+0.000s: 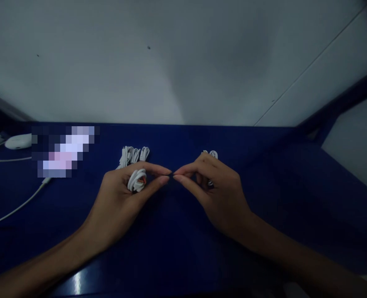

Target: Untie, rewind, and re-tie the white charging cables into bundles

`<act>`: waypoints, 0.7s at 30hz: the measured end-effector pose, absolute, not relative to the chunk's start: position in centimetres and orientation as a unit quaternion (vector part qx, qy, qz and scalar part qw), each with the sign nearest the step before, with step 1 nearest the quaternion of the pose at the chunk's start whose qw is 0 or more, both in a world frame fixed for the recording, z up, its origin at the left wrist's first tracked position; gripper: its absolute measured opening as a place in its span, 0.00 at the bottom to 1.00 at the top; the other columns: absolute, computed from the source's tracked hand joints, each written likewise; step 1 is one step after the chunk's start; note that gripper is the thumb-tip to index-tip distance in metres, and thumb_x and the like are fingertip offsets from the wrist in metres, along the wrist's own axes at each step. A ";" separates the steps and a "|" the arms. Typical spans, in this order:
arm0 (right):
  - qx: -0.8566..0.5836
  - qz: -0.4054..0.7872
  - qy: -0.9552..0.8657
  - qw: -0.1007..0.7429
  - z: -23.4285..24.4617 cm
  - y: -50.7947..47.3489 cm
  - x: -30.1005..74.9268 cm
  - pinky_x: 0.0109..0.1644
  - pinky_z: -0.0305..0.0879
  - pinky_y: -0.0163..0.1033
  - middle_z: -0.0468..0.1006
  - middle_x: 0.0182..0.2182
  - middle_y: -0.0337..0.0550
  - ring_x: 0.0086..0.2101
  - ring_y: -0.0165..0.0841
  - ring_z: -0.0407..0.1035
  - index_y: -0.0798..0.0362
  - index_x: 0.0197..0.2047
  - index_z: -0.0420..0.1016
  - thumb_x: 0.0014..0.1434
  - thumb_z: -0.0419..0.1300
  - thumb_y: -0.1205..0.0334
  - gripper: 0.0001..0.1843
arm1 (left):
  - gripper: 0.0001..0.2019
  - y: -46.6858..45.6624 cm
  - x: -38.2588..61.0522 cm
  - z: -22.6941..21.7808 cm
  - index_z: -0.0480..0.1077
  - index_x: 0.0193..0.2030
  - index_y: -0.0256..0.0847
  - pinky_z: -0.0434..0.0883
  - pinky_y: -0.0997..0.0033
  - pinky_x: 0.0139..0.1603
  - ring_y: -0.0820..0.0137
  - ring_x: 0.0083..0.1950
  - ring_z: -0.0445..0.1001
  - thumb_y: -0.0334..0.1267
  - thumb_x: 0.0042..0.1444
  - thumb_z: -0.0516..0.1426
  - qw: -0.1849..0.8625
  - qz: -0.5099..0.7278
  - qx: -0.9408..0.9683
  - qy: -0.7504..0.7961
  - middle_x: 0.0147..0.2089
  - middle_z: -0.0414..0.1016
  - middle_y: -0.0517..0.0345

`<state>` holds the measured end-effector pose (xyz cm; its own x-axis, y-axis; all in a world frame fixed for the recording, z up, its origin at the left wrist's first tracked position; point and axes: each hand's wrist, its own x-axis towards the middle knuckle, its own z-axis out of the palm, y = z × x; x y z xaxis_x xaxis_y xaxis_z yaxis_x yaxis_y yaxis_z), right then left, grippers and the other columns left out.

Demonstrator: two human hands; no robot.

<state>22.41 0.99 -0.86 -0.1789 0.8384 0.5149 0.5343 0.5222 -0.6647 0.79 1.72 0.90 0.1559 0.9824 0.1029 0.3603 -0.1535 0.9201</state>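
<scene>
My left hand (118, 192) is closed, thumb and forefinger pinched together. Framed in its curl is a coiled white cable (136, 181) with a bit of orange at its middle. My right hand (217, 184) is also in a pinch, its fingertips almost meeting those of the left. A tiny dark spot shows between the two pinches, too small to name. Behind the left hand, several bundled white cables (134, 154) lie on the blue table (177, 236). Another white coil (213, 154) peeks out behind the right hand, partly hidden by it.
At the left, a pixelated patch covers a lit object (67, 151) with a white cord (23, 206) running from it. Beside it lies a rounded white device (18, 141). A pale wall (124, 74) rises along the table's back edge, and a blue frame bar (335, 97) slants at right.
</scene>
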 end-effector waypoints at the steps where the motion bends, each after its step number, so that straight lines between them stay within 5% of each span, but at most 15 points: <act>1: -0.460 0.176 -0.749 0.443 -0.9 0.9 22.4 0.35 0.70 0.37 0.77 0.34 0.37 0.30 0.29 0.69 0.51 0.44 0.86 0.68 0.73 0.73 0.07 | 0.04 1.7 0.9 1.0 0.89 0.44 0.54 0.77 0.74 0.40 0.69 0.38 0.84 0.45 0.63 0.74 0.391 0.402 0.645 0.519 0.36 0.88 0.65; 16: -0.457 0.497 -0.616 0.406 0.3 0.9 22.6 0.32 0.70 0.34 0.83 0.32 0.36 0.31 0.29 0.74 0.48 0.42 0.87 0.71 0.70 0.59 0.05 | 0.11 1.9 0.7 1.1 0.89 0.44 0.52 0.79 0.73 0.44 0.67 0.41 0.86 0.38 0.55 0.78 0.434 0.439 0.573 0.539 0.40 0.90 0.62; 21: -0.441 0.567 -0.586 0.374 0.1 1.2 22.7 0.28 0.70 0.32 0.84 0.37 0.39 0.31 0.29 0.74 0.50 0.41 0.86 0.71 0.71 0.57 0.07 | 0.10 2.0 0.8 1.1 0.88 0.44 0.49 0.76 0.73 0.34 0.64 0.42 0.85 0.42 0.55 0.77 0.486 0.433 0.542 0.531 0.39 0.89 0.58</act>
<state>22.74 1.19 0.08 -0.3312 0.9415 -0.0621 0.0932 -0.0329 -0.9951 0.79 1.99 1.13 0.0594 0.9972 -0.0462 0.1555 0.0364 0.9872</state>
